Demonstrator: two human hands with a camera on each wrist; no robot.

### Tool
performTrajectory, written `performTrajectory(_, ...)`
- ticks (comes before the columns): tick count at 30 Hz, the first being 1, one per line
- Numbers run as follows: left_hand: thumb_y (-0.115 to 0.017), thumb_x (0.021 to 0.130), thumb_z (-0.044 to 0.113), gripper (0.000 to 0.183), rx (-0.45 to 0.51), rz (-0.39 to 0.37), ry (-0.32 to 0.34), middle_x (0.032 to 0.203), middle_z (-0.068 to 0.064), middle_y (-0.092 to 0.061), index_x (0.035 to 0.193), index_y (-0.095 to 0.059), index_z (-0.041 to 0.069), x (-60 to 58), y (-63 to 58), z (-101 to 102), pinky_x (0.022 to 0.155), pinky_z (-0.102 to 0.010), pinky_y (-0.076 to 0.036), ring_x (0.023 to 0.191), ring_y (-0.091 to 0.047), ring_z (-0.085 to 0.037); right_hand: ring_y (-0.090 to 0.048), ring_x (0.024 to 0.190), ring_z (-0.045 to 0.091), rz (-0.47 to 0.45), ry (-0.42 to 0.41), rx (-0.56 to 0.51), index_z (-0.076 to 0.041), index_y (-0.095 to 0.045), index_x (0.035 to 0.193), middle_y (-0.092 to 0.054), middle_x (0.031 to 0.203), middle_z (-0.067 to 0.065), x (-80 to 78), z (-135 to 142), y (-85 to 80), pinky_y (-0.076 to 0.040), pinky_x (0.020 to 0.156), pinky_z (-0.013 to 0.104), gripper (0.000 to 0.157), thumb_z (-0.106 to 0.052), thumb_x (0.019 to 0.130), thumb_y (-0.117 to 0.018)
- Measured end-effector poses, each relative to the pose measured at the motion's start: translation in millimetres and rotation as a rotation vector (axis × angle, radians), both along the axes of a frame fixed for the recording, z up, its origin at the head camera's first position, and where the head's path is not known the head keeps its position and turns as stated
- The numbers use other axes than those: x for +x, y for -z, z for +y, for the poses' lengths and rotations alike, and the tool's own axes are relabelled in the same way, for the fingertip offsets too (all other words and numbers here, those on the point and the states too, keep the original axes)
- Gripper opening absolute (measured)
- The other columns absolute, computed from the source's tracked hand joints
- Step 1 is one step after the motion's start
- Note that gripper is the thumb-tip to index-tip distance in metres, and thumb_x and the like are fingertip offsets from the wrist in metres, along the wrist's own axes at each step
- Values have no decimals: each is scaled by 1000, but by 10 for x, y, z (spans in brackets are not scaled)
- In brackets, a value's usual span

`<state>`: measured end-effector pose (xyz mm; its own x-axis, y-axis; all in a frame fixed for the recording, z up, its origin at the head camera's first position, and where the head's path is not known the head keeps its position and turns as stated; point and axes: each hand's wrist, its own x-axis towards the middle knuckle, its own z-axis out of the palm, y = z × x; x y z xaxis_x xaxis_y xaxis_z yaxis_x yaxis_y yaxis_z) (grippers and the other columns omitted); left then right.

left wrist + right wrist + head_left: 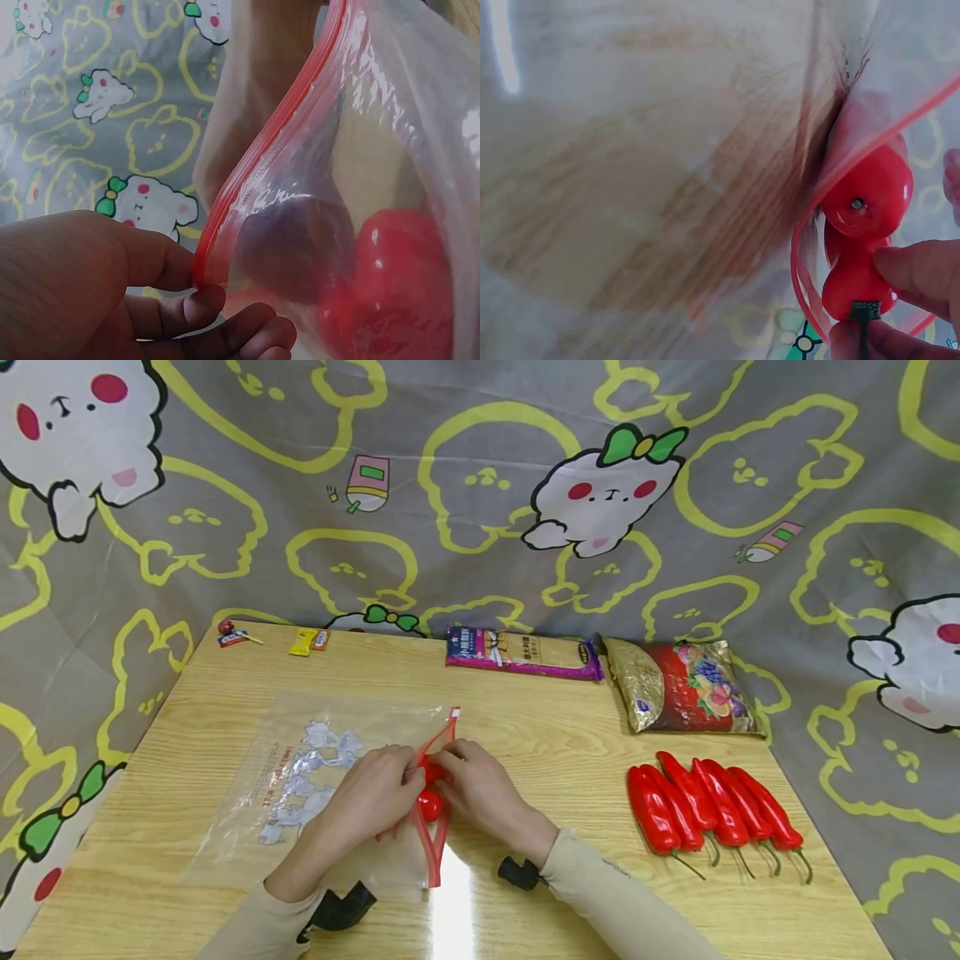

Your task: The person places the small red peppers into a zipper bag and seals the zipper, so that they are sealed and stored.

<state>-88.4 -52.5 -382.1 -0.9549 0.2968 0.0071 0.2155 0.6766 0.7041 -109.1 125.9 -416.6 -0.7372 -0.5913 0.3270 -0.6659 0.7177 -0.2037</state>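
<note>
A clear zip bag [251, 814] with a red zip edge and a printed pattern lies on the table, its mouth spread toward the right. My left hand [378, 789] pinches the red zip edge [251, 161] between thumb and finger. At the mouth, my right hand [483, 789] grips a red pepper [855, 285] near its green stem. Right beside it within the opening is another red pepper [870, 191], its round stem end facing out. Through the plastic, the left wrist view shows red pepper [401, 277] and the blurred fingers of the right hand.
Several long red chili peppers [716, 802] lie in a row at the right. Behind them sits a gold and red bag [686, 687], with a purple-edged noodle packet [525, 653] to its left. Small wrapped candies [303, 642] and a lollipop [227, 627] lie at the back left.
</note>
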Motion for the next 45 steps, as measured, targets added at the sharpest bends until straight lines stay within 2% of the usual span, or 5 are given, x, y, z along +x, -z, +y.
performTrajectory(9, -52, 87, 16, 19, 11, -10, -3, 63, -1, -48, 68, -50, 13, -6, -8, 2, 30, -25, -35, 30, -42, -8, -55, 84, 14, 1, 7, 42, -11, -67, 102, -60, 97, 2, 6, 7, 14, -48, 74, 25, 23, -12, 79, -67)
performTrajectory(18, -51, 88, 17, 21, 57, -39, 0, 58, 0, -50, 67, -50, 14, -1, 3, -12, 29, -27, -36, 27, -43, -8, -60, 90, 20, 56, 75, 41, -10, -67, 102, -62, 102, 7, 152, 360, -199, -50, 76, 32, 25, -14, 78, -69)
performTrajectory(32, -51, 88, 16, 22, 53, -43, -6, 50, 0, -47, 66, -50, 13, -3, -10, -5, 29, -26, -36, 28, -42, -7, -56, 66, 30, 179, 482, 129, -2, -65, 95, -57, 82, 14, 609, 1600, -280, -45, 53, 41, 28, -12, 70, -71)
performTrajectory(38, -53, 87, 16, 22, 30, -20, -7, 50, 1, -45, 65, -49, 12, -9, -5, -10, 30, -23, -33, 32, -42, -8, -47, 53, 34, 106, 700, 230, 1, -59, 87, -50, 72, 18, 775, 1914, -255, -35, 39, 43, 28, -17, 69, -70)
performTrajectory(45, -54, 87, 15, 22, 24, -11, -9, 51, 1, -45, 65, -49, 12, -9, 10, -7, 31, -22, -32, 34, -41, -9, -50, 55, 40, -62, 812, 333, 4, -55, 89, -48, 70, 22, 842, 2010, -171, -37, 41, 47, 36, -26, 74, -68)
